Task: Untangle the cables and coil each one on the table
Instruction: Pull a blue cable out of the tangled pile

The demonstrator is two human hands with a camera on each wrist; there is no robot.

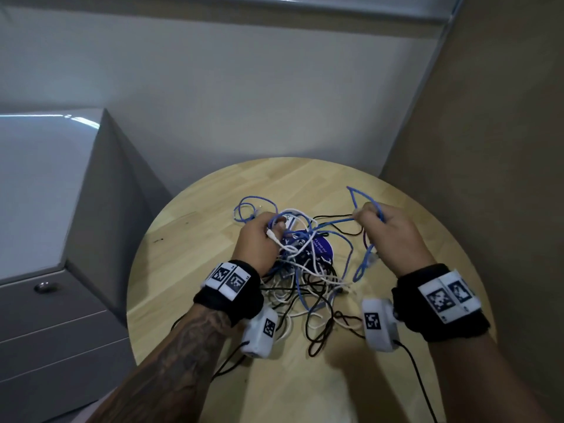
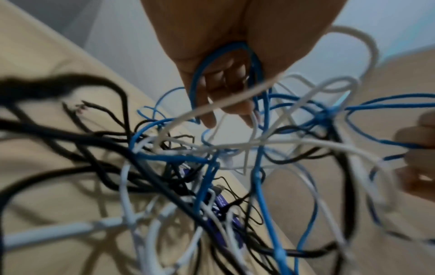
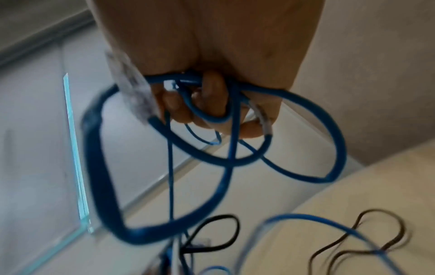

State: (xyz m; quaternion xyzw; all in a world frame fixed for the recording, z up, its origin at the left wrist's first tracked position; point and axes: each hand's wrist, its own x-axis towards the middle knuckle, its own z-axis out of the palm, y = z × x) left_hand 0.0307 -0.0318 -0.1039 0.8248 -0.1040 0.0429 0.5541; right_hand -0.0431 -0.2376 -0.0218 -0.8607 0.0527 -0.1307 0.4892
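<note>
**Both hands in the cable tangle**

At the left edge, beside the round wooden table (image 1: 189, 239), stands a grey cabinet (image 1: 45, 209) with drawers. Over the table's middle, my left hand (image 1: 259, 242) is curled into the top of the tangle (image 1: 305, 285), fingers (image 2: 212, 111) hooked through a loop of blue cable (image 2: 226, 54), with a white cable (image 2: 235, 100) running across them. The white connector (image 1: 272, 235) lies against my thumb side in the head view. The tangle itself, a knot of blue, white and black cables, sits on the table between my wrists, partly lifted under my left hand; black cables (image 1: 317, 331) trail toward the near edge. A purple round sticker or card (image 1: 320, 250) shows through the strands, though I cannot tell whether it lies on the table or hangs among them.

Further right, my right hand (image 1: 387, 236) is raised off the tangle and closed around several blue loops (image 3: 226, 115). One loop (image 1: 358, 198) pokes up beyond my knuckles, another hangs down toward the table. What looks like a clear plug (image 3: 132, 96) sits at my palm's edge, blurred in the wrist view. A taut blue strand (image 1: 335, 222) runs between my two hands.
</note>
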